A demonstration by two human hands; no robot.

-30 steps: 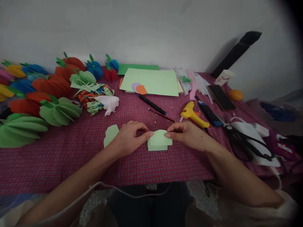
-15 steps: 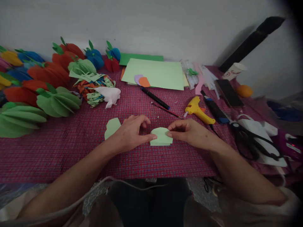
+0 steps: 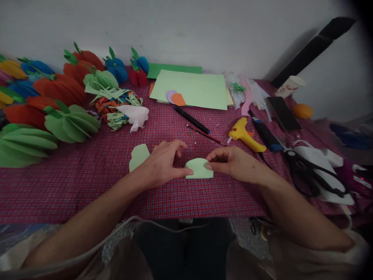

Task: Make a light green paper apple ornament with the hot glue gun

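A folded light green paper piece (image 3: 199, 168) lies on the checked cloth between both hands, its curved edge away from me and its straight edge toward me. My left hand (image 3: 163, 161) rests its thumb on the piece's left end, with the fingers apart and raised. At the right end, my right hand (image 3: 229, 163) pinches the paper between thumb and fingers. Another light green cut piece (image 3: 138, 156) lies just left of my left hand, partly covered by it.
Paper pumpkins (image 3: 71, 123) crowd the left side, beside paper scraps (image 3: 116, 111). Green sheets (image 3: 192, 89) lie at the back. A pen (image 3: 192, 119), yellow glue gun (image 3: 246, 136), cutter (image 3: 266, 132), scissors (image 3: 314, 171), phone (image 3: 283, 113) and cup (image 3: 290, 86) are to the right.
The front edges of the folded piece now line up, where a lower layer stuck out before. Both hands have barely moved. The view has shifted slightly.
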